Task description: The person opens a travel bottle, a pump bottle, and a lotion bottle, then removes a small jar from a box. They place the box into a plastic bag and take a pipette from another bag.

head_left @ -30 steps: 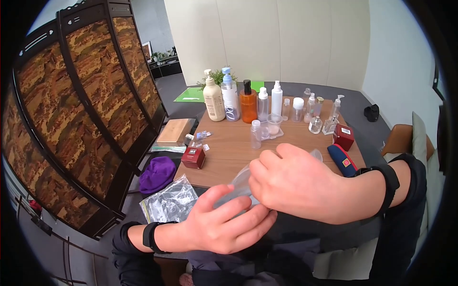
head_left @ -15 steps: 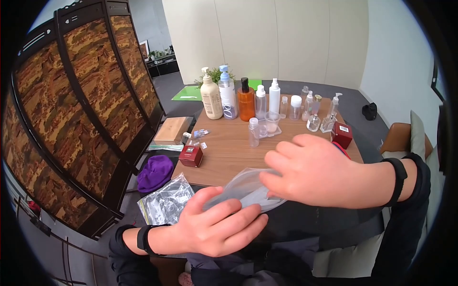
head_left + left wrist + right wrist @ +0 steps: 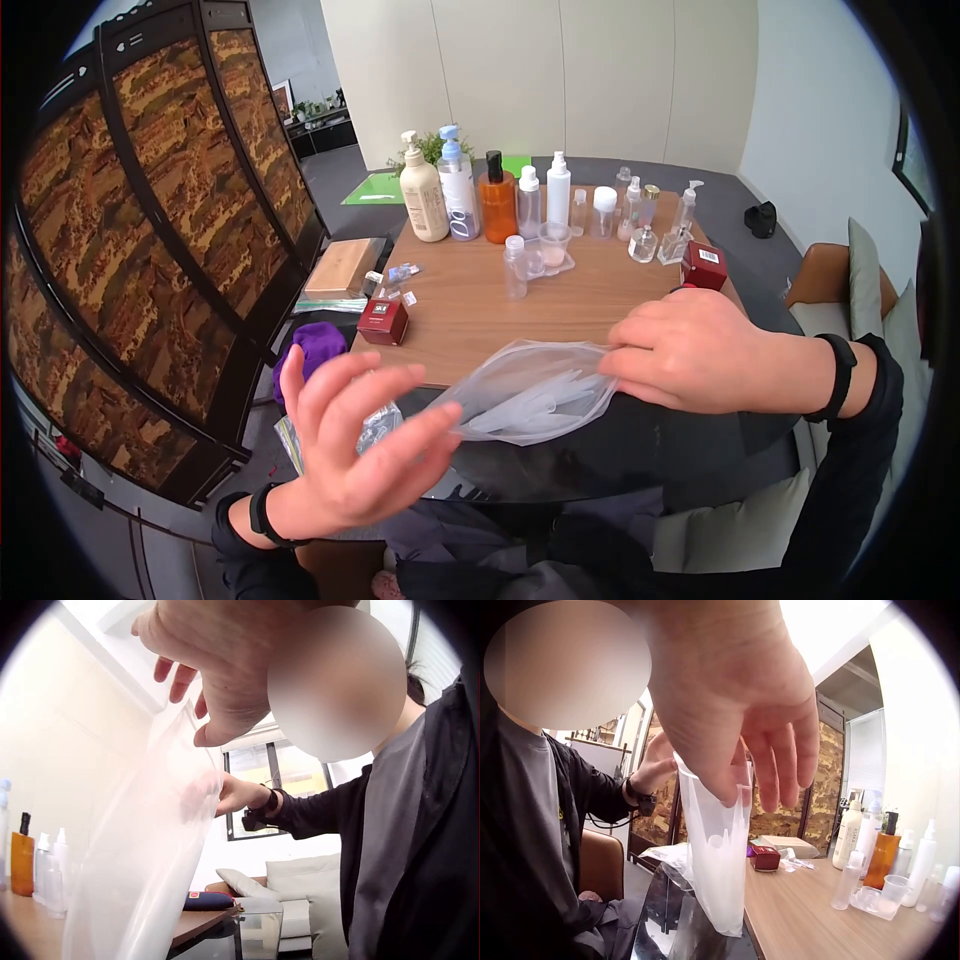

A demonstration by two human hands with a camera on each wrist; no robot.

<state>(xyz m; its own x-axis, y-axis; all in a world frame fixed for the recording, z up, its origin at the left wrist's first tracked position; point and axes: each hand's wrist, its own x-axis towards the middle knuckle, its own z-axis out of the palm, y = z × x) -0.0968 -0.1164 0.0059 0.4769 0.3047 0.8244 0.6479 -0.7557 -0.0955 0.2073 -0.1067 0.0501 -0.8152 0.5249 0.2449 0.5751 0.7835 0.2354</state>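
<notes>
A translucent plastic bag point(image 3: 500, 385) hangs with its mouth spread between the two hands, over the table's near edge. Inside lie several long, frosted whitish pieces point(image 3: 545, 402), whose exact kind I cannot tell. My right hand point(image 3: 690, 355) pinches the bag's right rim. At the left rim my left hand point(image 3: 365, 440) has its thumb and nearest finger on the plastic, with the other fingers fanned out. Seen from the right wrist, the bag point(image 3: 718, 855) hangs upright beneath the right hand point(image 3: 735, 697), its pieces standing in the lower part.
Pump and spray bottles, including an amber bottle point(image 3: 496, 208), line the table's far side. Nearer stand a small clear bottle point(image 3: 515, 270) and red boxes at left point(image 3: 383, 320) and right point(image 3: 704, 265). A wooden box point(image 3: 345, 268) and purple cloth point(image 3: 318, 348) sit at left.
The bag's mouth has widened, showing the whitish pieces inside. My right hand has moved right and slightly down; my left has moved left, its fingers spreading upward. The head view has shifted slightly.
</notes>
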